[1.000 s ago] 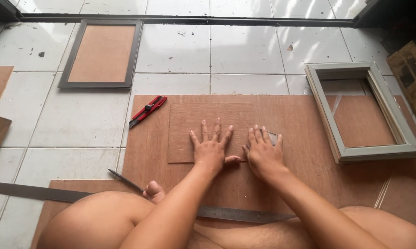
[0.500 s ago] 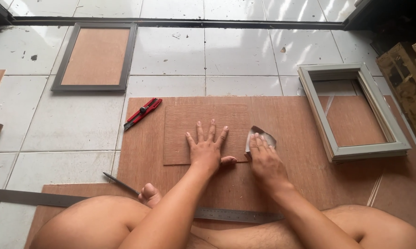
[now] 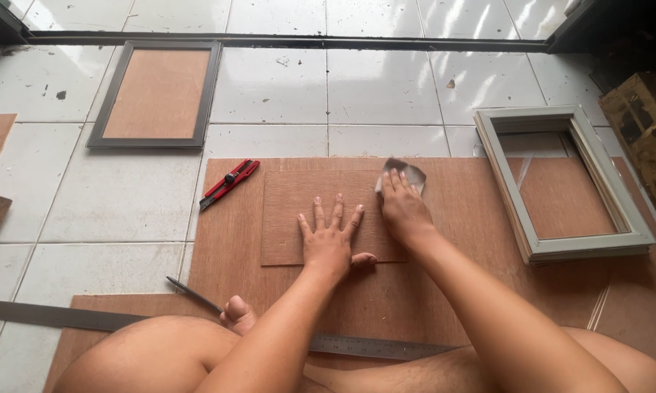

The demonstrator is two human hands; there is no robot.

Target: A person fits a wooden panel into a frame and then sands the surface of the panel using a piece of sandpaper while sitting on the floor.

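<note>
Plywood, thin and reddish-brown, covers much of the floor before the seated person. Nearest, a steel ruler (image 3: pixel 375 346) lies across the lap edge of the big sheet (image 3: pixel 444 306), and a dark blade-like strip (image 3: pixel 191 294) pokes out by the left knee. On that sheet rests a smaller rectangular plywood panel (image 3: pixel 291 218), flat, its grain running crosswise and its edges cleanly cut. The left hand (image 3: pixel 330 244) presses down on its lower right part, fingers spread apart and palm flat. Just beside it, the right hand (image 3: pixel 403 209) sits at the panel's upper right corner, fingers together over a small grey scrap of sandpaper (image 3: pixel 408 173) that sticks out past the fingertips. A red cutter knife (image 3: pixel 229 183) lies at the sheet's upper left corner. To the right, a grey picture frame (image 3: pixel 569 182) rests half on the sheet. Farther off on the white tiles (image 3: pixel 328 94), a second frame (image 3: pixel 157 94) with a brown backing lies flat.
</note>
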